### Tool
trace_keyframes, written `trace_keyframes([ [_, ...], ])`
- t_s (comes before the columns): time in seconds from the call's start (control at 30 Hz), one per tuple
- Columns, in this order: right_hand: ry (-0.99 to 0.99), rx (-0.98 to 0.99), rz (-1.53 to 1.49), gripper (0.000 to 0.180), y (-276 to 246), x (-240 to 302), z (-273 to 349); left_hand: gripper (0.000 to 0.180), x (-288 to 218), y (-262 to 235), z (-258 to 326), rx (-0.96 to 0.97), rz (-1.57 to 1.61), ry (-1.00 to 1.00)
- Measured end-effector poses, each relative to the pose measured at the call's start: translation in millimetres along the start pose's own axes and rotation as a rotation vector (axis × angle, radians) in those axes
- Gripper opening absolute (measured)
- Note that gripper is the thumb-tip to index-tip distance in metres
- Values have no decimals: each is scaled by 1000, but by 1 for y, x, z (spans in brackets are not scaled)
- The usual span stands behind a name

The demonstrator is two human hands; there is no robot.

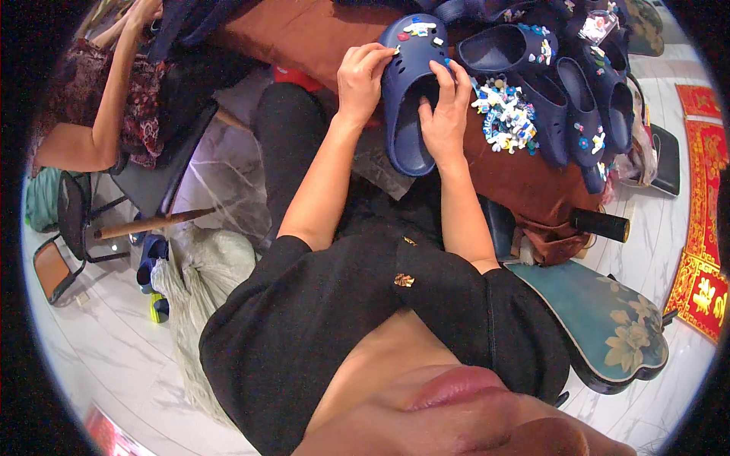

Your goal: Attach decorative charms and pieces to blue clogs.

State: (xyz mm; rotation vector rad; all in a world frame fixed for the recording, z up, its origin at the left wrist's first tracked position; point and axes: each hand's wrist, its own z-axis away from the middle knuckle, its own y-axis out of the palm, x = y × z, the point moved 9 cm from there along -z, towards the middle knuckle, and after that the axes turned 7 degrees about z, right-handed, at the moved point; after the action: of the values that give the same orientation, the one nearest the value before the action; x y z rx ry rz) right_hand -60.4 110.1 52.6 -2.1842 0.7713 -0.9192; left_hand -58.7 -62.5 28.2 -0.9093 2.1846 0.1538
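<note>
A dark blue clog (413,148) is held up in front of me, toe away, with white, red and other small charms on its vamp. My left hand (360,82) is closed in a pinch at the clog's left side, on a small pale yellow shoe charm (396,50). My right hand (447,114) grips the clog's right side, thumb over the foot opening and fingers along the rim. Right of it, a heap of white, blue and multicoloured shoe charms (508,120) lies on the brown cloth (517,178).
Several more navy clogs (582,106), some with charms, lie on the cloth at the right. At the upper left, another person's arm (106,114) reaches forward. A plastic bag (205,266) stands on the floor at my left, near a chair (65,235). A flower-patterned seat (601,319) is at lower right.
</note>
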Motion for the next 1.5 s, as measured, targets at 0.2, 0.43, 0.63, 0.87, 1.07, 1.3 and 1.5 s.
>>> trace_keyframes([
  [0.2, 20, -11, -1, 71, -2, -2, -1, 15, -6, 4, -2, 77, -82, 29],
  [0.43, 36, -1, -2, 73, -4, -2, -2, 15, -14, 6, -8, 173, -130, 56],
  [0.63, 50, -1, -28, 76, -2, -4, -1, 21, -15, 7, -7, 223, -175, 51],
  [0.87, 60, -6, -24, 77, -3, -4, -1, 31, -20, 10, -9, 233, -206, 69],
  [1.07, 51, -16, -22, 75, -4, -2, -2, 30, -23, 13, -10, 256, -251, 99],
  [1.3, 47, -20, -15, 74, -3, -2, -2, 28, -27, 12, -10, 278, -297, 89],
  [1.5, 50, -10, 5, 73, -2, -3, -1, 29, -34, 14, -12, 315, -327, 128],
])
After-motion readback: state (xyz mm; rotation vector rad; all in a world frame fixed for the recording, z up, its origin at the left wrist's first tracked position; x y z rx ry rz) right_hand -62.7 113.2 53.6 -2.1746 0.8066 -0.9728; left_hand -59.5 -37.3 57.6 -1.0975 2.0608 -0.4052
